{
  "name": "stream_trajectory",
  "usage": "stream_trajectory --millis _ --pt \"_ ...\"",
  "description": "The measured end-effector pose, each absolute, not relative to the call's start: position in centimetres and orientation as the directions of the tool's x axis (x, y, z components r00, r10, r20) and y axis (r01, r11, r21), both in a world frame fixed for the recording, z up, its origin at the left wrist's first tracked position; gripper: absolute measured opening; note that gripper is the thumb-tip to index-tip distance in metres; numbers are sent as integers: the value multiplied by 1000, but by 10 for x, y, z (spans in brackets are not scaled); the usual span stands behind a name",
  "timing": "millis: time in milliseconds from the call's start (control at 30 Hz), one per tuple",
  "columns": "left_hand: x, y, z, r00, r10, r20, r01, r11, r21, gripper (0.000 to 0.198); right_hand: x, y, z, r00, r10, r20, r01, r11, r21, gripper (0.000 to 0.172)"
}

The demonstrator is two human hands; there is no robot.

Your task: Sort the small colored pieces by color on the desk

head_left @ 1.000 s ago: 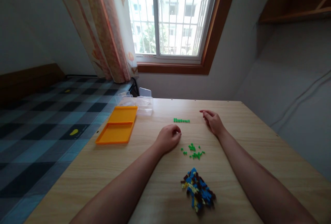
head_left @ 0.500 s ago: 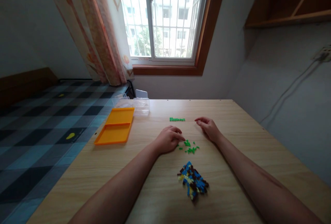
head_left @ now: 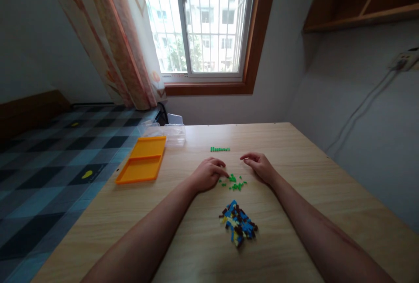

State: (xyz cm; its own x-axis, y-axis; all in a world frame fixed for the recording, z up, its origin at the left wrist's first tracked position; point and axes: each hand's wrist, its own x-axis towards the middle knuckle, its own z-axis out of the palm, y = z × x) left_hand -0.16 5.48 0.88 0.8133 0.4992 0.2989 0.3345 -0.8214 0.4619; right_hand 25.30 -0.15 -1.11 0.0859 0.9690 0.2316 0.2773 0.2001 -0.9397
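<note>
A loose cluster of small green building bricks (head_left: 237,186) lies on the wooden table between my hands. My left hand (head_left: 208,174) rests at its left side, fingers apart, with the index fingertip at the edge of the bricks. My right hand (head_left: 261,167) is above and to the right of the cluster; its fingers are loosely curved, thumb and index finger slightly apart, and I see nothing between them. Beyond both hands stands a short, neat row of green bricks (head_left: 220,149). Nearer to me is a mixed pile of blue, dark brown and yellow bricks (head_left: 240,223).
An orange two-part tray (head_left: 139,168) lies at the table's left edge. Behind it are clear plastic boxes (head_left: 175,134). A bed with a checked cover (head_left: 49,182) adjoins on the left. A window and curtain are ahead; a wall with a cable (head_left: 363,108) is on the right.
My right hand has come slightly back toward me, away from the level of the green row. The left hand stays beside the loose green bricks. The view has turned slightly right.
</note>
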Motion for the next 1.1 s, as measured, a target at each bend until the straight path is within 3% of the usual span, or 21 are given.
stream_trajectory --millis 267,800,1100 --pt "1 59 3 704 618 351 395 -751 529 39 252 0 -10 56 968 244 300 217 -929 25" --pt "2 60 7 639 672 374 386 -701 600 29 248 -2 -12 19 961 277 483 234 -844 29" --pt "-1 58 11 578 727 369 410 -651 639 23 249 -3 -11 20 964 264 486 221 -846 31"
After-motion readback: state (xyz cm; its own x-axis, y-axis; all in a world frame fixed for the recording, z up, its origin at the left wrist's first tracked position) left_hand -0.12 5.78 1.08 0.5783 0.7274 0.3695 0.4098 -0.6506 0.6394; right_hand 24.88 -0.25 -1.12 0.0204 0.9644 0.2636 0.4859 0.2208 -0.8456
